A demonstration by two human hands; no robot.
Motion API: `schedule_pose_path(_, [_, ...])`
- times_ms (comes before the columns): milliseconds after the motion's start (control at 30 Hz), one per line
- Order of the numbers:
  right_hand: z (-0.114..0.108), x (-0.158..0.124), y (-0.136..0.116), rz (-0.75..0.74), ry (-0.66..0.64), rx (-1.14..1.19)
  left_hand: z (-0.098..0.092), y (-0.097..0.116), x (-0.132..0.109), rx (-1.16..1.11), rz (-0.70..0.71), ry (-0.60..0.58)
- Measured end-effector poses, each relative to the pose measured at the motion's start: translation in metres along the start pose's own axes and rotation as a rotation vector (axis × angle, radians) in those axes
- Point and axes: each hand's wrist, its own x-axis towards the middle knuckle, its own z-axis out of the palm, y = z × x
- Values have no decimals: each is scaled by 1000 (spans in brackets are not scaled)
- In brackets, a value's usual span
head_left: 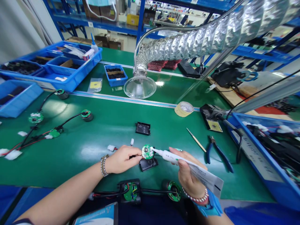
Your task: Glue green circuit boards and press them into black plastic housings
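My left hand (125, 160) pinches the edge of a small round green circuit board (145, 155), closed on it with thumb and forefinger. Wrapped in my right hand (187, 168) is a white glue tube (201, 175), its nozzle pointing left. The nozzle's tip is at the board's upper right, where a white blob shows. Just below the board lies a black plastic housing (148, 164); a second black housing (142, 128) rests farther up the mat. Along the near edge sit a wired board in a black case (130, 191) and a round wired board (174, 191).
A silver exhaust duct with a clear hood (140, 87) hangs over the green bench. Tape (184, 108), a wooden-handled pick (196, 139) and blue pliers (217, 151) lie at right, beside a blue bin (257, 150). Wired boards (36, 117) and blue trays (70, 81) are at left.
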Motion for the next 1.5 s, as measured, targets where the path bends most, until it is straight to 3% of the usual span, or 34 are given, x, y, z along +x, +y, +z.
schedule_pose_path(867, [-12, -2, -8, -99, -111, -74, -1, 1, 1, -128, -78, -29])
schedule_pose_path(1100, [0, -1, -13, -135, -138, -10, 0, 0, -1, -118, -78, -36])
schedule_pose_path(1400, [-1, -2, -15, -99, -177, -29, 1, -2, -1, -110, -69, -27])
schedule_pose_path(1500, [-2, -2, -15, 16, -195, 59, 1, -2, -1, -94, -69, -36])
